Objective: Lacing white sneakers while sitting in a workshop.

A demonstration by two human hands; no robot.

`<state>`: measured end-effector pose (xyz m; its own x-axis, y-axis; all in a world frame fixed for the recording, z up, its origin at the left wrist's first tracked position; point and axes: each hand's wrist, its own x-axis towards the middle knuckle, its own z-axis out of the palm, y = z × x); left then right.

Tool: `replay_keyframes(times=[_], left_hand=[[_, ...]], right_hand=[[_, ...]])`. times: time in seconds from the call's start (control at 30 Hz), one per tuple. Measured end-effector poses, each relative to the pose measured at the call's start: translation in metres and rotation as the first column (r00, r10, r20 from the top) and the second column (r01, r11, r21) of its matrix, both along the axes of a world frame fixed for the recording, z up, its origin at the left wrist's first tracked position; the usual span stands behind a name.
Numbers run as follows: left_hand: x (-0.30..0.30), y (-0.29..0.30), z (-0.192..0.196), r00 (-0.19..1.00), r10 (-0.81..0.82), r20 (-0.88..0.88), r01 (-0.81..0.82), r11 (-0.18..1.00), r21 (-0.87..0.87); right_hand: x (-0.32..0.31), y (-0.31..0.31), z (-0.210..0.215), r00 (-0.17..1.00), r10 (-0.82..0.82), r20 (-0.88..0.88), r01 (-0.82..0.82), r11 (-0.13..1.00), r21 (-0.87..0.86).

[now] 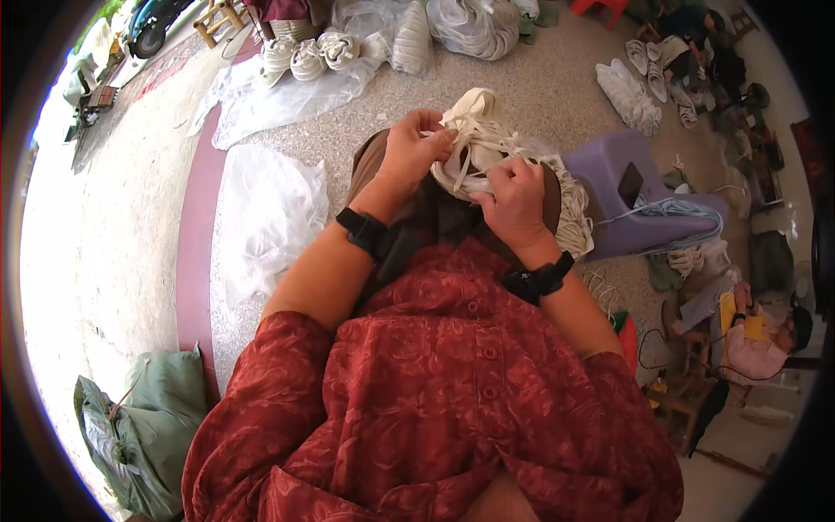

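An off-white shoe rests over my lap, with pale laces crossing its upper. My left hand is closed at the shoe's left side, thumb and fingers pinched together. My right hand is closed too, gripping the shoe's near right edge. Whether a lace is also in either pinch is too small to tell. A thick bundle of cream laces hangs over my right thigh, beside the right hand. Dark bands circle both wrists.
A purple plastic stool with light-blue cords stands at right. Clear plastic sheeting lies on the left floor. Bundled shoes sit at the far side, more shoes at far right. A person sits at right; a green sack stands near left.
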<state>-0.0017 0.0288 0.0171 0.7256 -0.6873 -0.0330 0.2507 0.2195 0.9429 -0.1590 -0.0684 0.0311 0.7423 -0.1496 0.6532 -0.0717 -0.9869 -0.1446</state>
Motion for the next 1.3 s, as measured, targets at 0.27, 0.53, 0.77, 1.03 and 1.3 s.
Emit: replay_keyframes(times=[0.27, 0.53, 0.77, 1.03, 1.3], left_hand=[[-0.027, -0.005, -0.022, 0.126, -0.217, 0.968, 0.124, 0.972, 0.202], [-0.033, -0.014, -0.039, -0.354, -0.331, 0.875, -0.047, 0.94, 0.337], [0.008, 0.029, 0.046, 0.596, -0.271, 0.755, 0.171, 0.963, 0.211], [0.074, 0.089, 0.035, 0.974, 0.042, 0.223, 0.019, 0.964, -0.264], [0.034, 0.069, 0.037, 0.591, -0.154, 0.792, 0.042, 0.986, 0.16]], right_hand=[[-0.026, -0.077, 0.014, 0.841, -0.39, 0.374, -0.36, 0.112, 0.926], [-0.044, -0.077, 0.007, 0.705, -0.498, 0.504, -0.525, 0.111, 0.844], [-0.068, -0.099, 0.033, 0.752, -0.318, 0.577, -0.478, 0.339, 0.81], [0.02, -0.011, -0.013, 0.932, 0.228, -0.282, -0.105, 0.914, 0.392], [0.026, -0.006, -0.036, 0.909, 0.263, -0.323, -0.15, 0.93, 0.335]])
